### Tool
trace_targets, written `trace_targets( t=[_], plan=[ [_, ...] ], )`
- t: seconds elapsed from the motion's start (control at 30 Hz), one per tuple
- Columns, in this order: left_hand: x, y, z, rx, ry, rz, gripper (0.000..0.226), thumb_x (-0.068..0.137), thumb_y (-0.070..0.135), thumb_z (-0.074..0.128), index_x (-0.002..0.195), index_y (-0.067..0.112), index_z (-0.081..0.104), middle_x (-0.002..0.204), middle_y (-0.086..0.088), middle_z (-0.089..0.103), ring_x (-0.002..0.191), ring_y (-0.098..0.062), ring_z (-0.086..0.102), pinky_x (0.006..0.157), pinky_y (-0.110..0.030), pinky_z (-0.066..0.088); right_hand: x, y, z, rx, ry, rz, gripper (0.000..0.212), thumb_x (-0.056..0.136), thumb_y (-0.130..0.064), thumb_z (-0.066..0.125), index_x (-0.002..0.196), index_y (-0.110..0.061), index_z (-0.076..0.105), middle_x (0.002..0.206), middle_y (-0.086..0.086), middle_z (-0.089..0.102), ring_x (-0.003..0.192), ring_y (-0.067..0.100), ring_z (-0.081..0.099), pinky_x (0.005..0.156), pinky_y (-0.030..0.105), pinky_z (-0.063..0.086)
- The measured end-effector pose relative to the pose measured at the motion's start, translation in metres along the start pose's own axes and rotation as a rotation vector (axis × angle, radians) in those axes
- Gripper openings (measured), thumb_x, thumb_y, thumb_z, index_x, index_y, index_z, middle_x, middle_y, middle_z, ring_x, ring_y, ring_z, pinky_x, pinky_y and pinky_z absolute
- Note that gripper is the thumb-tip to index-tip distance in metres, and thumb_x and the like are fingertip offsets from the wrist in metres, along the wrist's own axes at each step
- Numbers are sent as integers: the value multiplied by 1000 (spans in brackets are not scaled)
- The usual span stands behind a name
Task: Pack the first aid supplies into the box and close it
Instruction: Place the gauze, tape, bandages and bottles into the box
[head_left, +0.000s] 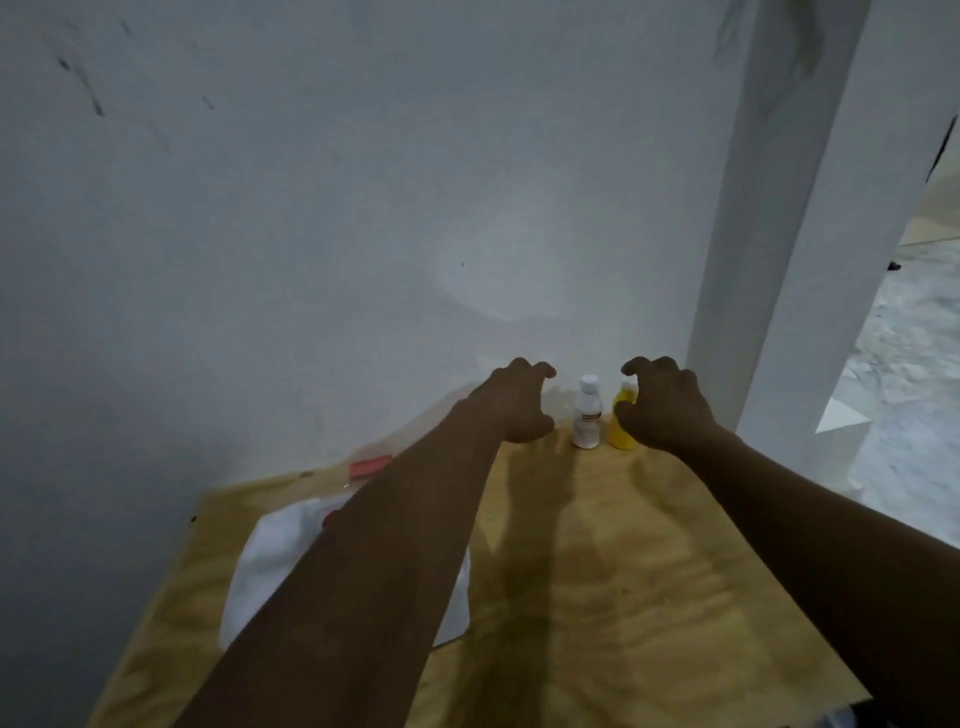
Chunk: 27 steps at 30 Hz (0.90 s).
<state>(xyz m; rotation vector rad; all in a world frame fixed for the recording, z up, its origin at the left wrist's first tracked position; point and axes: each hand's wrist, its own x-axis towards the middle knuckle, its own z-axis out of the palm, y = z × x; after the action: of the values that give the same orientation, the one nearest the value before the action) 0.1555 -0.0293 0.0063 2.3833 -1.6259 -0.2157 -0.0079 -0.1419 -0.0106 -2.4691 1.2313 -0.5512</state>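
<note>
Reaching out over the plywood counter (597, 597), both bare forearms stretch toward the wall. Under the left forearm lies a white box (270, 561) (blurred; lid state unclear), a red item (370, 466) just beyond it. Farther on, the left hand (511, 402) and right hand (662, 405) hover with each grip open and empty, fingers curled, flanking a white bottle (587, 413) and a yellow bottle (622, 423) standing upright by the wall (363, 208).

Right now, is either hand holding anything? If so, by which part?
Nothing is held. The left hand is open, curled, short of the white bottle. The right hand is open in front of the yellow bottle; contact cannot be told.
</note>
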Motion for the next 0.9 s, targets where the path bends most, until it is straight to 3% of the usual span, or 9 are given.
trace_targets(
  t=[0.17, 0.27, 0.33, 0.43, 0.57, 0.73, 0.9],
  plan=[
    [40, 14, 23, 65, -27, 76, 85, 86, 25, 71, 157, 24, 24, 161, -6, 28, 141, -34, 38, 112, -50, 40, 27, 20, 9, -44, -115, -11, 66, 87, -21, 61, 147, -21, 36, 156, 10, 31, 137, 39, 35, 107, 52, 40],
    [54, 16, 33, 74, -41, 100, 82, 87, 26, 71, 156, 23, 26, 161, -5, 31, 142, -31, 39, 112, -49, 41, 35, 26, 19, -34, -167, -63, 67, 86, -18, 60, 148, -19, 35, 154, 11, 36, 133, 37, 43, 104, 50, 45],
    [60, 17, 37, 50, -65, 78, 79, 87, 26, 72, 154, 22, 30, 155, -5, 40, 137, -29, 45, 109, -47, 44, 37, 27, 23, 1, -129, -93, 63, 85, -15, 61, 144, -16, 40, 145, 13, 45, 125, 35, 51, 96, 43, 49],
    [61, 19, 39, 47, 16, 71, 56, 87, 26, 71, 135, 21, 44, 127, -7, 60, 110, -29, 60, 89, -46, 55, 38, 25, 26, 4, -20, -142, 43, 87, -10, 62, 128, -14, 50, 123, 12, 54, 103, 29, 58, 76, 34, 47],
    [53, 24, 38, 155, 160, 82, 24, 92, 24, 64, 111, 17, 51, 104, -8, 63, 88, -27, 62, 75, -39, 55, 31, 22, 27, 5, 31, -185, 17, 94, -18, 58, 109, -9, 57, 96, 6, 54, 83, 22, 55, 65, 28, 38],
    [47, 27, 44, 212, 167, 73, 45, 86, 36, 70, 119, 16, 47, 101, -7, 63, 88, -29, 66, 78, -42, 57, 17, 18, 25, -13, -44, -189, 16, 92, -16, 59, 107, -9, 61, 102, 9, 58, 81, 18, 51, 67, 26, 37],
    [53, 26, 48, 207, 174, 59, 47, 85, 39, 69, 121, 17, 49, 106, -4, 64, 92, -27, 66, 78, -38, 56, 6, 22, 27, 20, -46, -186, 16, 91, -16, 60, 106, -10, 60, 100, 7, 56, 83, 20, 54, 68, 25, 39]
  ],
)
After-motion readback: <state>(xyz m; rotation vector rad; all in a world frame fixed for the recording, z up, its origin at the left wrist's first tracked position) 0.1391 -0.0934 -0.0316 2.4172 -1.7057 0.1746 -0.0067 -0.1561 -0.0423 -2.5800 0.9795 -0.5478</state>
